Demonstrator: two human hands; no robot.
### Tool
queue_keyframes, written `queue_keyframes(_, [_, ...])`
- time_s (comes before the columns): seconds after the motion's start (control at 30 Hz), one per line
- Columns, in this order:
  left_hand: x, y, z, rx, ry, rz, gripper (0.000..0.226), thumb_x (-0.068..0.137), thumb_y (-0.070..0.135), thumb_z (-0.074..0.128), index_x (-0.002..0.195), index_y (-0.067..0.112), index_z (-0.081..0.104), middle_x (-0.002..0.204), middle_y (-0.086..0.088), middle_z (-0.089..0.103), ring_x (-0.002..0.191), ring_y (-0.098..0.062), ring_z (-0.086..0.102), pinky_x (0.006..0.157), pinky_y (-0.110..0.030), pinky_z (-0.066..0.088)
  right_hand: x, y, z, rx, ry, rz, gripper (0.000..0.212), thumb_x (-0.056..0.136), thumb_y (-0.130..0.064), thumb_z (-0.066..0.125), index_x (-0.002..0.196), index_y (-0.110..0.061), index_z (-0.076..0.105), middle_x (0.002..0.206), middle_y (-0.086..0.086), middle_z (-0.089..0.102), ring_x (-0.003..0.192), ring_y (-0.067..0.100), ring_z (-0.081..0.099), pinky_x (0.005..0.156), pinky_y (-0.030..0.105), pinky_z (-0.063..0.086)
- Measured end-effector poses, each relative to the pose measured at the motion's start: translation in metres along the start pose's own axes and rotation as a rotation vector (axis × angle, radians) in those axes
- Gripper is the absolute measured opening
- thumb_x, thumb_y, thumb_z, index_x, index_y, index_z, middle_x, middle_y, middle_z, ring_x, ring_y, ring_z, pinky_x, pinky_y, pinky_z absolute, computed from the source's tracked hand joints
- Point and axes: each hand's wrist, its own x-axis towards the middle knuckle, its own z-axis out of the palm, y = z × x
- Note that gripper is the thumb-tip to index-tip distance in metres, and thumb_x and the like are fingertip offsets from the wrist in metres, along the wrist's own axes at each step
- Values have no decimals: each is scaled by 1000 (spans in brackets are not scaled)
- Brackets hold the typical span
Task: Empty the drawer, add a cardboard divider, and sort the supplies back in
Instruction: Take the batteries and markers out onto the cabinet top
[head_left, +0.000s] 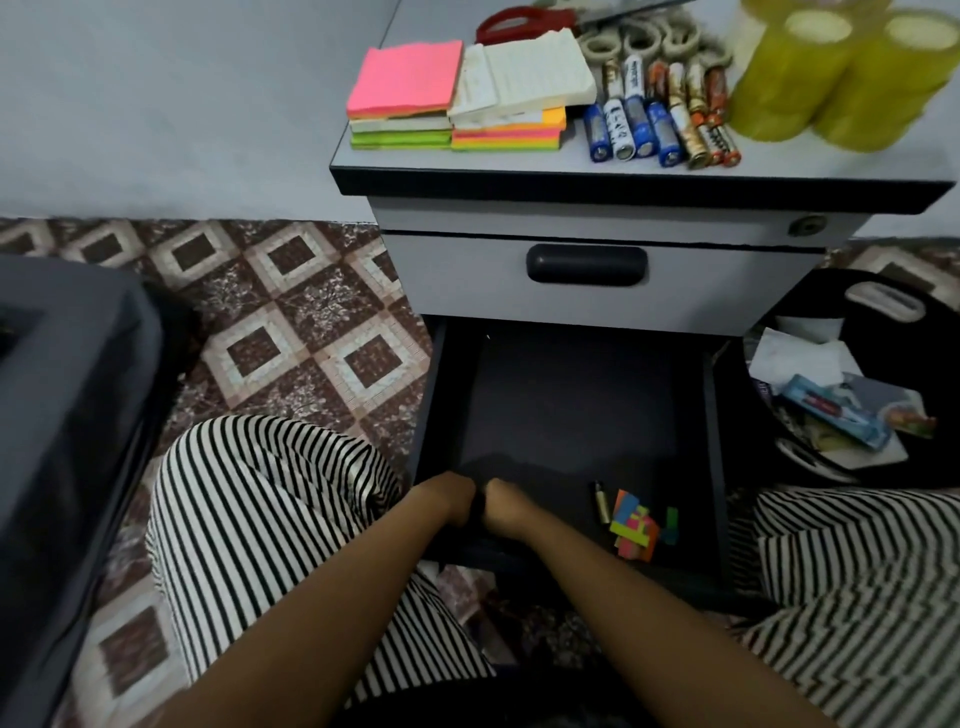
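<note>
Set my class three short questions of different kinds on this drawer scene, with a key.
1. True or false: the open dark drawer is completely empty.
2. The row of cylindrical batteries lies: A) in the drawer; B) on the grey cabinet top; C) on a chair.
3. Fill in: the left hand and right hand sit close together at the drawer's ___ end.
Key: 1 false, small coloured paper tabs remain; 2 B; 3 front.

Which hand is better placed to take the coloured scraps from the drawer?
Right, probably: the right hand is nearer the scraps at the drawer's front right; the left hand lies farther left.
</note>
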Motion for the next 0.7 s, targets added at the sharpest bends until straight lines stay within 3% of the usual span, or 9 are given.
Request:
queue_keyframes(0.07, [1, 0, 1, -6, 10, 3, 31, 94, 5, 46, 121, -8, 55, 128, -22, 56, 118, -32, 54, 98, -33, 39, 0, 0, 3, 10, 12, 3, 33, 96, -11, 45, 122, 3, 57, 126, 21, 58, 116, 32, 55, 91, 32, 43])
queue_keyframes(0.13, [2, 1, 2, -13, 11, 0, 31, 94, 5, 46, 120, -7, 56, 128, -21, 56, 117, -32, 55, 97, -33, 40, 0, 0, 4, -3, 21, 18, 34, 97, -12, 43, 126, 3, 54, 129, 21, 56, 119, 32, 53, 95, 32, 41])
queue_keyframes(0.33, [-1, 1, 2, -31, 35, 5, 30, 94, 6, 46, 119, -8, 56, 127, -22, 57, 117, -32, 55, 96, -33, 39, 3, 6, 5, 35, 43, 23, 32, 96, -11, 44, 122, 1, 58, 125, 19, 59, 114, 30, 56, 89, 29, 43])
queue_keyframes(0.53, [-2, 0, 1, -47, 8, 3, 28, 95, 7, 45, 117, -7, 56, 125, -22, 57, 113, -32, 56, 94, -34, 42, -1, 9, 5, 113, 74, -12, 25, 94, -11, 46, 107, 0, 65, 111, 19, 65, 99, 30, 62, 70, 23, 38])
queue_keyframes(0.6, [-4, 0, 0, -45, 16, 9, 28, 95, 7, 45, 117, -7, 56, 125, -22, 57, 114, -32, 56, 93, -33, 41, -2, 10, 4, 124, 97, -18, 21, 93, -10, 46, 88, -3, 66, 101, 18, 67, 89, 27, 61, 67, 23, 37])
queue_keyframes(0.67, [-5, 0, 0, -37, 23, 16, 27, 95, 5, 46, 117, -7, 55, 126, -22, 57, 114, -32, 56, 93, -33, 41, -3, 14, 2, 104, 113, -17, 28, 91, -8, 48, 63, -9, 53, 84, 15, 64, 80, 25, 57, 65, 24, 36])
queue_keyframes(0.7, [-6, 1, 0, -35, 25, 16, 28, 94, 5, 46, 117, -7, 55, 126, -22, 56, 114, -32, 56, 93, -33, 42, -5, 16, 0, 84, 120, -28, 29, 89, -7, 50, 60, -9, 50, 81, 15, 62, 79, 25, 56, 64, 23, 35])
